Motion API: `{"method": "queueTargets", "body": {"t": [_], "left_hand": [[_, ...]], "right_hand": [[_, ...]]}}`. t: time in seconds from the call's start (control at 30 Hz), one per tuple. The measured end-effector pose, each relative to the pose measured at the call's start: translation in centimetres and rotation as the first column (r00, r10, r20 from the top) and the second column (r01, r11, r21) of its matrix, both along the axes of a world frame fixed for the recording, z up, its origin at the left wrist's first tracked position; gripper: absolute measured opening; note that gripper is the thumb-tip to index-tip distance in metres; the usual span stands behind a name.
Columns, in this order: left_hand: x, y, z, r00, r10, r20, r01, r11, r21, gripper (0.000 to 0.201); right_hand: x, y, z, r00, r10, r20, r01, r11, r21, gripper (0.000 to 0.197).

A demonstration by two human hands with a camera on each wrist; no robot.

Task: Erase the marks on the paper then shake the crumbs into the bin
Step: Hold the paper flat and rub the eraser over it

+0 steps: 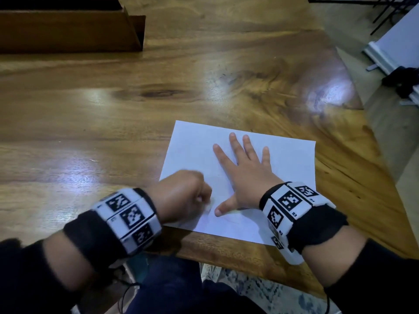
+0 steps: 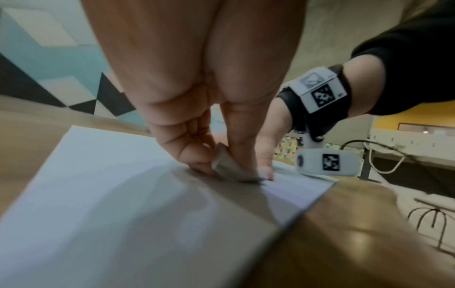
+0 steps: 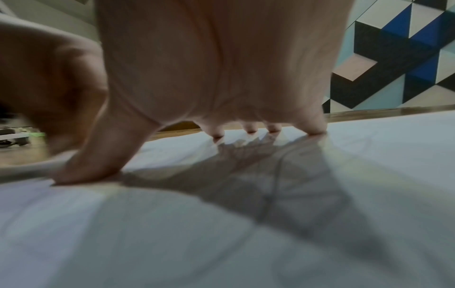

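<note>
A white sheet of paper (image 1: 290,162) lies near the front right edge of the wooden table (image 1: 113,123). My right hand (image 1: 244,168) lies flat on the paper with fingers spread, its fingertips (image 3: 218,136) and thumb pressing down. My left hand (image 1: 186,196) is curled at the sheet's near left corner and pinches a small greyish eraser (image 2: 226,165) against the paper (image 2: 98,185), close to my right thumb. The left hand is blurred. Faint pencil lines show on the paper (image 3: 369,148) near my right hand.
A dark wooden box (image 1: 68,26) stands at the table's far left. The table's right edge (image 1: 371,141) drops to the floor, where dark gear (image 1: 403,82) lies. The near edge runs just below the paper. No bin is visible.
</note>
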State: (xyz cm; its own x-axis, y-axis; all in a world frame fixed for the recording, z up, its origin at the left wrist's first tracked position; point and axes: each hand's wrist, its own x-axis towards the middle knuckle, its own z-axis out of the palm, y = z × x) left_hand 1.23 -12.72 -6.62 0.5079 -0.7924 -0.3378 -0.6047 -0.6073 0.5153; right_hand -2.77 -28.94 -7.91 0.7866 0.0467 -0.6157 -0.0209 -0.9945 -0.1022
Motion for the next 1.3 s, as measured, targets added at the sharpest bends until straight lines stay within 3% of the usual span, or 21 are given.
{"method": "queueTargets", "body": {"t": [0.13, 0.33, 0.53, 0.67, 0.77, 0.83, 0.93, 1.03, 1.17, 1.3], "left_hand": [[3.1, -2.1, -0.6, 0.973, 0.205, 0.111, -0.199, 0.978, -0.064, 0.008], [-1.1, 0.9, -0.1, 0.999, -0.022, -0.042, 0.023, 1.000, 0.011, 0.008], [1.8, -1.5, -0.5, 0.984, 0.148, 0.104, -0.146, 0.989, -0.026, 0.005], [-0.9, 1.4, -0.5, 0.999, 0.045, -0.028, -0.046, 0.998, -0.036, 0.006], [-0.3, 1.4, 0.0, 0.996, -0.026, -0.084, 0.033, 0.996, 0.079, 0.011], [1.4, -0.1, 0.2, 0.999, 0.028, 0.019, -0.029, 0.996, 0.087, 0.010], [2.8, -1.2, -0.5, 0.974, 0.195, 0.113, -0.194, 0.981, -0.022, 0.002], [1.1, 0.6, -0.8, 0.985, 0.156, 0.068, -0.150, 0.985, -0.084, 0.008], [0.7, 1.8, 0.2, 0.997, 0.025, -0.069, -0.021, 0.998, 0.057, 0.006], [2.9, 0.6, -0.2, 0.968, 0.224, 0.116, -0.219, 0.974, -0.050, 0.008]], "right_hand": [[0.1, 0.0, 0.0, 1.000, 0.000, -0.001, 0.000, 1.000, -0.001, 0.137], [0.0, -0.1, -0.1, 1.000, -0.004, -0.003, 0.004, 1.000, 0.006, 0.137], [0.1, -0.1, -0.1, 1.000, -0.002, 0.000, 0.002, 1.000, 0.006, 0.137], [0.1, -0.1, 0.1, 1.000, -0.003, -0.005, 0.003, 1.000, 0.007, 0.137], [0.1, 0.0, 0.0, 1.000, 0.001, -0.006, -0.001, 1.000, 0.009, 0.137], [0.1, -0.1, 0.0, 1.000, 0.001, -0.006, -0.001, 1.000, 0.007, 0.137], [0.1, -0.1, 0.1, 1.000, 0.001, -0.014, -0.001, 1.000, 0.004, 0.137], [0.1, 0.0, 0.1, 1.000, -0.005, -0.015, 0.005, 1.000, 0.015, 0.138], [0.1, 0.0, 0.1, 1.000, -0.003, -0.017, 0.003, 1.000, 0.005, 0.138], [0.1, 0.0, 0.0, 1.000, -0.001, -0.014, 0.001, 1.000, 0.001, 0.138]]}}
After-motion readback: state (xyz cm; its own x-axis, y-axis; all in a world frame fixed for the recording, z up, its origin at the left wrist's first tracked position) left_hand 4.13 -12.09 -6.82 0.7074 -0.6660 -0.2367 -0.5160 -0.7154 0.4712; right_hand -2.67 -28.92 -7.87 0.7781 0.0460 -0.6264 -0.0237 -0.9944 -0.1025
